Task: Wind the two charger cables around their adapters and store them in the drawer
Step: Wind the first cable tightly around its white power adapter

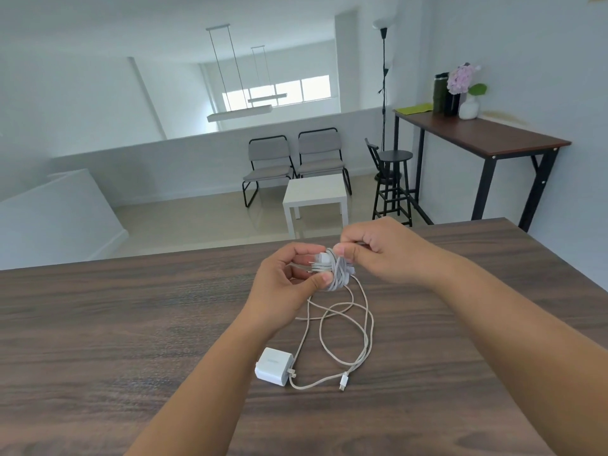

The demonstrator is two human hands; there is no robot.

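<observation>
My left hand (pixel 289 274) grips a white adapter (pixel 320 260) above the dark wooden table (pixel 131 324), prongs pointing left. Grey-white cable is wound around that adapter in a thick bundle (pixel 339 274). My right hand (pixel 385 251) pinches the cable at the top of the bundle. A second white adapter (pixel 273 365) lies flat on the table nearer to me. Its loose cable (pixel 358 327) lies in open loops, with the plug end (pixel 343 381) free. No drawer is in view.
The table's far edge (pixel 197 255) runs just behind my hands. Beyond it are a small white side table (pixel 316 192), two grey chairs (pixel 292 162), a black stool (pixel 393 182) and a tall brown desk (pixel 487 136) with bottles and a flower vase.
</observation>
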